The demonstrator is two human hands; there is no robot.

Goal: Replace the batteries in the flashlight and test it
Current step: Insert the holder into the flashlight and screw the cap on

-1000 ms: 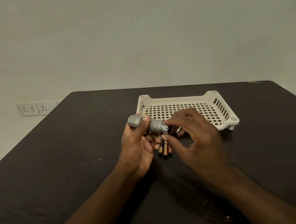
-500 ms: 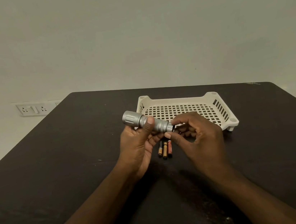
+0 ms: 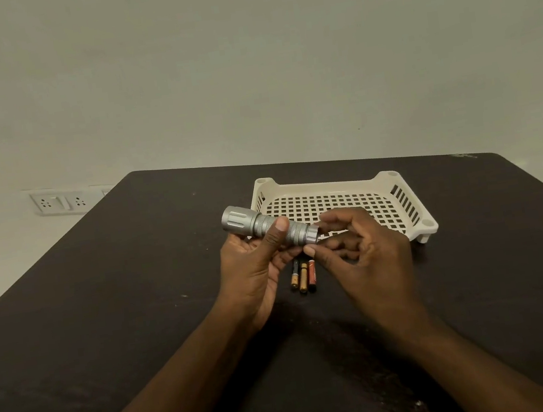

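**Flashlight held above the table, fingers at its tail end**

We note a dark table (image 3: 111, 313) filling the lower half of the view, its surface scuffed and dusty near the bottom edge. Behind it, a plain pale wall (image 3: 244, 64) with a white socket plate (image 3: 57, 202) low on the left.

Toward the far side of the table sits a cream plastic tray (image 3: 394, 177) with a slotted floor and vented walls, standing on short feet.

Both forearms reach in from the bottom edge. The left hand (image 3: 254, 270) is palm up, its fingers curled under a silver flashlight (image 3: 265, 225) and the thumb pressed across the top of the knurled barrel, so the body is clamped between thumb and fingers. The flashlight is lifted clear of the table and lies tilted, its wide head up and to the left, past the left hand, its narrow tail end down and to the right.

The right hand (image 3: 369, 255) meets that tail end: its index finger lies along the far side of the tail and its thumb comes up beneath it, pinching there. The other fingers are curled loosely behind. Whether a cap sits on the tail we cannot tell.

Below the meeting hands, three small batteries (image 3: 303, 276) lie side by side on the table, touching or nearly so, between the two wrists and just in front of the tray.
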